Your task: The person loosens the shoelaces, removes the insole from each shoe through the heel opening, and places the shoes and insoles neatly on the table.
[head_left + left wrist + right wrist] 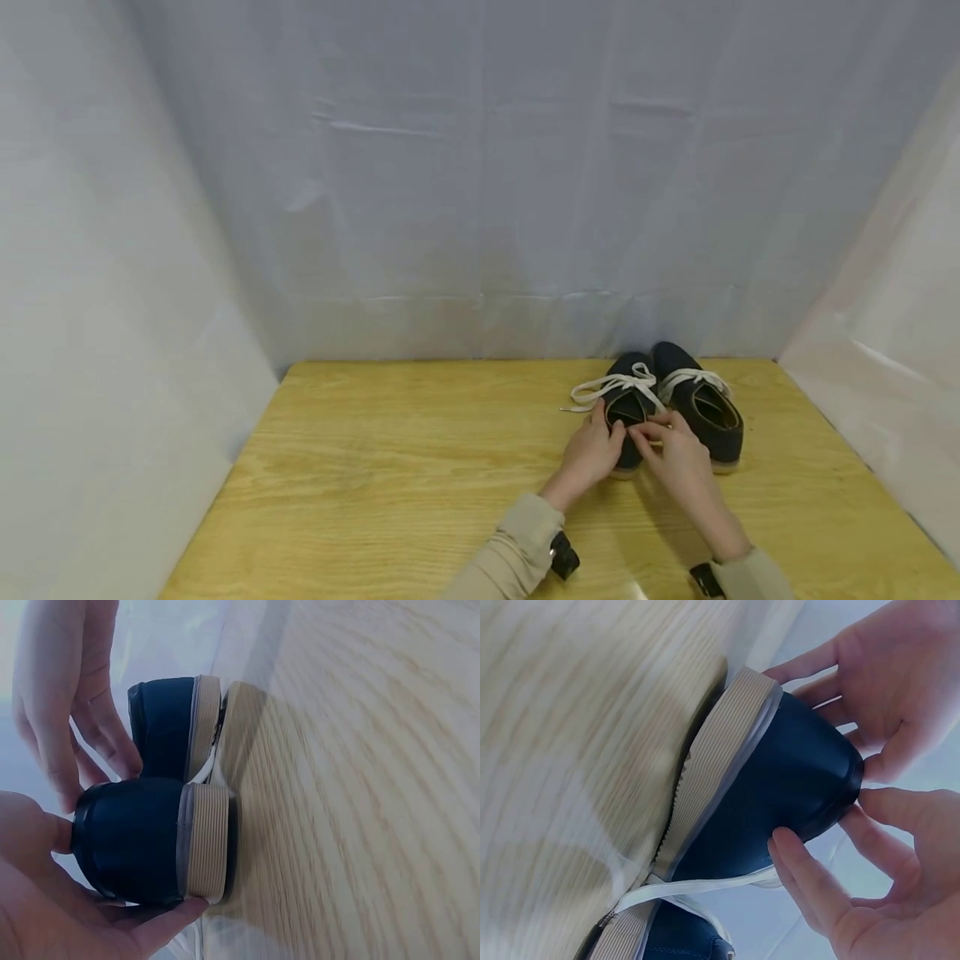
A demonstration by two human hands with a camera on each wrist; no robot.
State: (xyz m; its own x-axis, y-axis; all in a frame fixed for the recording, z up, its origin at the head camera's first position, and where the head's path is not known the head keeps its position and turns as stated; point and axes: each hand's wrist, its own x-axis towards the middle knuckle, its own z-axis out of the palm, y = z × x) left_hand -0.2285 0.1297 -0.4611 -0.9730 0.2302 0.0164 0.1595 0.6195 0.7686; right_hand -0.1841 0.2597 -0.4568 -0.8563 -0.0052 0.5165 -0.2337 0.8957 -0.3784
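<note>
A dark navy shoe with a white lace stands toe to the wall on the wooden table. My left hand grips its heel from the left; in the left wrist view, the thumb is at the collar and the fingers run along the side of the heel. From the right, my right hand pinches the collar; its thumb and fingers meet the heel in the right wrist view. Beside it stands the matching shoe, untouched, its white lace across the top. The inside of the held shoe is partly hidden.
The wooden table stretches left of the shoes. A pale sheet wall rises behind the toes, with side sheets to the left and right. A loose lace end hangs out to the left.
</note>
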